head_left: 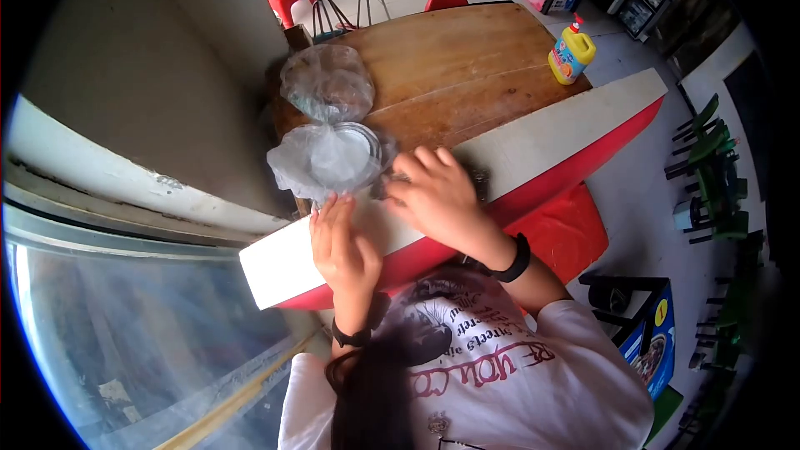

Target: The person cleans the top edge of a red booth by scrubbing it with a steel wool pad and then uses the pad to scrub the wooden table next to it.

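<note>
A clear plastic bag [292, 160] lies around a stack of white round dishes [343, 156] at the wooden table's near left corner. My left hand [343, 248] is over the white ledge, fingers stretched out and thumb apart, fingertips right at the bag's near edge. To its right, my right hand [442, 197] has bent fingers pinched at the right side of the bag's film. A small dark thing [479, 183] shows partly from behind my right hand. Behind the dishes sits a second crumpled clear bag [327, 83].
The white ledge [575, 129] with a red side runs in front of me. A yellow pump bottle [572, 54] stands at the wooden table's [450, 50] far right. Glass [150, 333] and a wall are on the left; a red stool [558, 237] stands below the ledge.
</note>
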A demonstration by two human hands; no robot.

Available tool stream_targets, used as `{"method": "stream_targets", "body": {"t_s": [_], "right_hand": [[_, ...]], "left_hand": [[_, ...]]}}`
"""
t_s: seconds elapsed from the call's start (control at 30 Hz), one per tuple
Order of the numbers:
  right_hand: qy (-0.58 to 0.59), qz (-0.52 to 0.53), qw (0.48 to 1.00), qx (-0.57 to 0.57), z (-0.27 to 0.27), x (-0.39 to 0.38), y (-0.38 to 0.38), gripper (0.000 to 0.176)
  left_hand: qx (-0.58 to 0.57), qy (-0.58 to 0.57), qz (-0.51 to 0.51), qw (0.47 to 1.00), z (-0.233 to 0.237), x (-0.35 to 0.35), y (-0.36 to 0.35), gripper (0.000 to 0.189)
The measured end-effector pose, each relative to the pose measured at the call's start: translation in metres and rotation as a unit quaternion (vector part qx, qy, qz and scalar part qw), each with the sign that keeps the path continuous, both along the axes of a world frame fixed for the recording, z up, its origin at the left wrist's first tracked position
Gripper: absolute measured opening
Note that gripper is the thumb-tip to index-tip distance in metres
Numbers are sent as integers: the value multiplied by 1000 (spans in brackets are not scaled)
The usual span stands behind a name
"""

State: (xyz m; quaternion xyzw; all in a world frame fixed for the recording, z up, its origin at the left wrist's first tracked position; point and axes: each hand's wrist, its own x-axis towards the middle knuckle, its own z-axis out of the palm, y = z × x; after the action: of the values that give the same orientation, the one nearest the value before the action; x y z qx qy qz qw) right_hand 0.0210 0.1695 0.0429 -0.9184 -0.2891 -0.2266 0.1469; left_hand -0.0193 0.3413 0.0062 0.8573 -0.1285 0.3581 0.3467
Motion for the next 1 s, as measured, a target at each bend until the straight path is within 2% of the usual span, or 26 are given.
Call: {"method": "stream_targets", "body": {"t_s": [0.1, 0.13, 0.2, 0.23, 0.33, 0.5, 0.67, 0.83, 1.0], "right_hand": [[-34, 49, 998, -29, -6, -6, 45, 11], [-48, 54, 997, -22, -7, -8, 50, 11], [2, 73, 997, 1, -9, -4, 39, 14], [5, 57, 998, 5, -3, -4, 24, 16], [32, -18, 999, 13, -2, 0, -20, 22], [22, -147, 989, 4, 1, 1, -83, 17], [-4, -172, 985, -28, -1, 1, -76, 17], [-9, -139, 990, -22, -4, 2, -44, 17], [8, -30, 999, -13, -1, 0, 1, 20]], "left_hand": [[24, -37, 33, 998, -2, 1, -6, 36], [-2, -49, 34, 998, -2, 1, -6, 35], [-56, -73, 35, 995, -2, -1, -4, 33], [-92, -68, 28, 993, -4, -3, -3, 29], [-58, -87, 14, 994, -4, -2, -3, 29], [-13, -66, 0, 998, -7, -4, -1, 19], [24, -90, -14, 996, -9, -3, -2, 15], [44, -74, -14, 996, -12, -3, -2, 17], [58, -74, -8, 996, -9, -3, -4, 20]]}}
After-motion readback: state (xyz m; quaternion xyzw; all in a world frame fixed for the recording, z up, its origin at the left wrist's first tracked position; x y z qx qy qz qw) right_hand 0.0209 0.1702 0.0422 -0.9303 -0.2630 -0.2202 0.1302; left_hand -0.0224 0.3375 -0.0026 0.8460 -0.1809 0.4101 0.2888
